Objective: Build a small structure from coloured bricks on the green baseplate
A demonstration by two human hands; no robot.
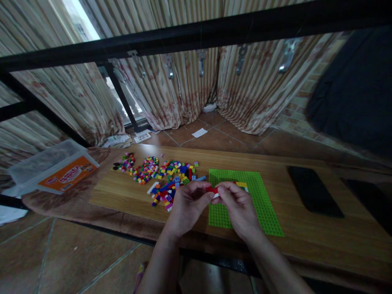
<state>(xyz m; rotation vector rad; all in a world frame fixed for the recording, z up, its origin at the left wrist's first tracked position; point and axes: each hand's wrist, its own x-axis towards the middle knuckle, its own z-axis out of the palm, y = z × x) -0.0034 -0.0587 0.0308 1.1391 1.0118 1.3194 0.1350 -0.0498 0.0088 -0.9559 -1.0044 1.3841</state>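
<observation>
My left hand (187, 206) and my right hand (237, 208) meet above the left part of a green studded baseplate (260, 196). Both are closed in a pinch on a small red brick (211, 189) held between the fingertips. A bit of yellow and white brickwork (241, 184) shows on the baseplate just behind my right hand; the rest of it is hidden. A spread of small multicoloured bricks (159, 173) lies on the wooden board left of the baseplate, close to my left hand.
The wooden board (122, 192) rests on a patterned cloth. A clear plastic box with an orange label (58, 167) stands at the far left. A black phone (314, 192) lies right of the baseplate. Black metal bars and curtains stand behind.
</observation>
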